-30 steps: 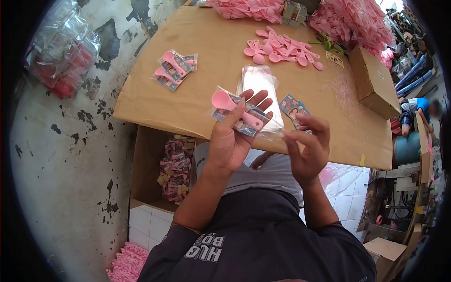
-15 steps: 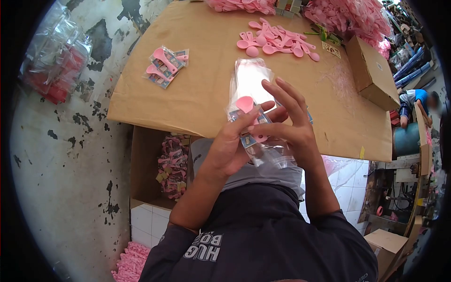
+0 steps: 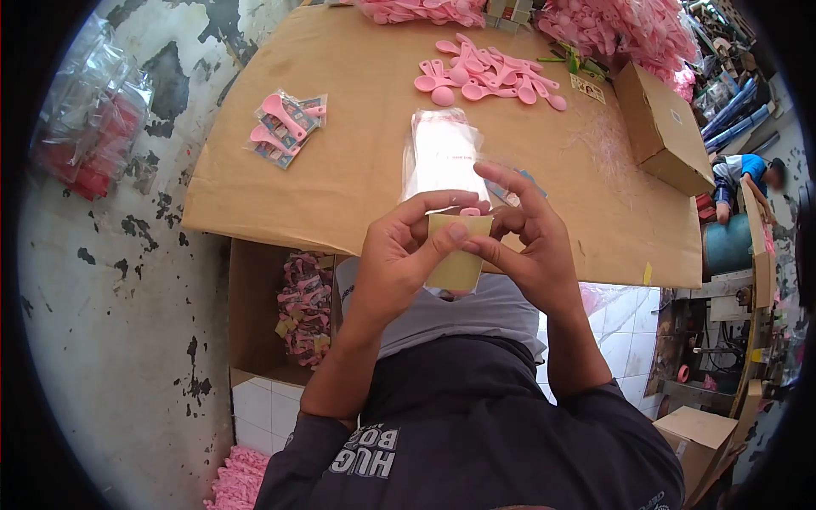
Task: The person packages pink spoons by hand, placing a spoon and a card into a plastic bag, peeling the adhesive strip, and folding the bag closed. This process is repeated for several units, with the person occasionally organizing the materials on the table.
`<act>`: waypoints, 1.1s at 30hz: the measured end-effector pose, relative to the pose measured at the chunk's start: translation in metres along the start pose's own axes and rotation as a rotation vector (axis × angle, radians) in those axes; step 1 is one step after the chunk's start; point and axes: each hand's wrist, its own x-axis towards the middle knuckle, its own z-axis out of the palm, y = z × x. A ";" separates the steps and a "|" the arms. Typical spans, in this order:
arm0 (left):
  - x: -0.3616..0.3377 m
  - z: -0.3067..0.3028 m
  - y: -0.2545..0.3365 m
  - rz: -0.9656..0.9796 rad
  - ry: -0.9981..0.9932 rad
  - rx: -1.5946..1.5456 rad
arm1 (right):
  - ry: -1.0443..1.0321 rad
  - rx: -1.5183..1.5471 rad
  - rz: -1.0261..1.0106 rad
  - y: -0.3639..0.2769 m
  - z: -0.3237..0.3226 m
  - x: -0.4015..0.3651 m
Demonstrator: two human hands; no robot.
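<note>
My left hand [image 3: 393,259] grips a packet with a pale yellow card back [image 3: 454,270], its thumb flat on the card. At the packet's upper right edge, the thumb and finger of my right hand [image 3: 534,242] pinch it. A bit of a pink measuring spoon [image 3: 470,212] shows above the card's top edge; the rest of it is hidden behind. Just beyond my hands lies a stack of clear plastic bags [image 3: 436,161]. Partly behind my right fingers are blue printed cards [image 3: 529,181] on the table.
Several packed pink spoons with cards [image 3: 285,127] lie at the table's left. Loose pink spoons [image 3: 493,75] are heaped at the back, near a large pink pile [image 3: 625,30]. A cardboard box [image 3: 663,127] stands at right. Below the table, an open box [image 3: 259,314] holds packets. Another person [image 3: 744,174] is far right.
The packet has turned over: its spoon side faced up before, and the yellow card back shows now. My right hand has closed from loosely spread fingers to a pinch on its edge.
</note>
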 end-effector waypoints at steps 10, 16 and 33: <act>-0.007 0.005 -0.010 0.068 0.206 0.169 | 0.403 -0.528 -0.500 0.004 0.003 0.017; -0.014 0.009 -0.011 0.066 0.139 0.299 | 0.392 -0.809 -0.634 -0.005 0.013 0.026; -0.011 0.016 -0.013 0.047 0.172 0.224 | 0.610 0.216 -0.354 0.010 -0.037 0.028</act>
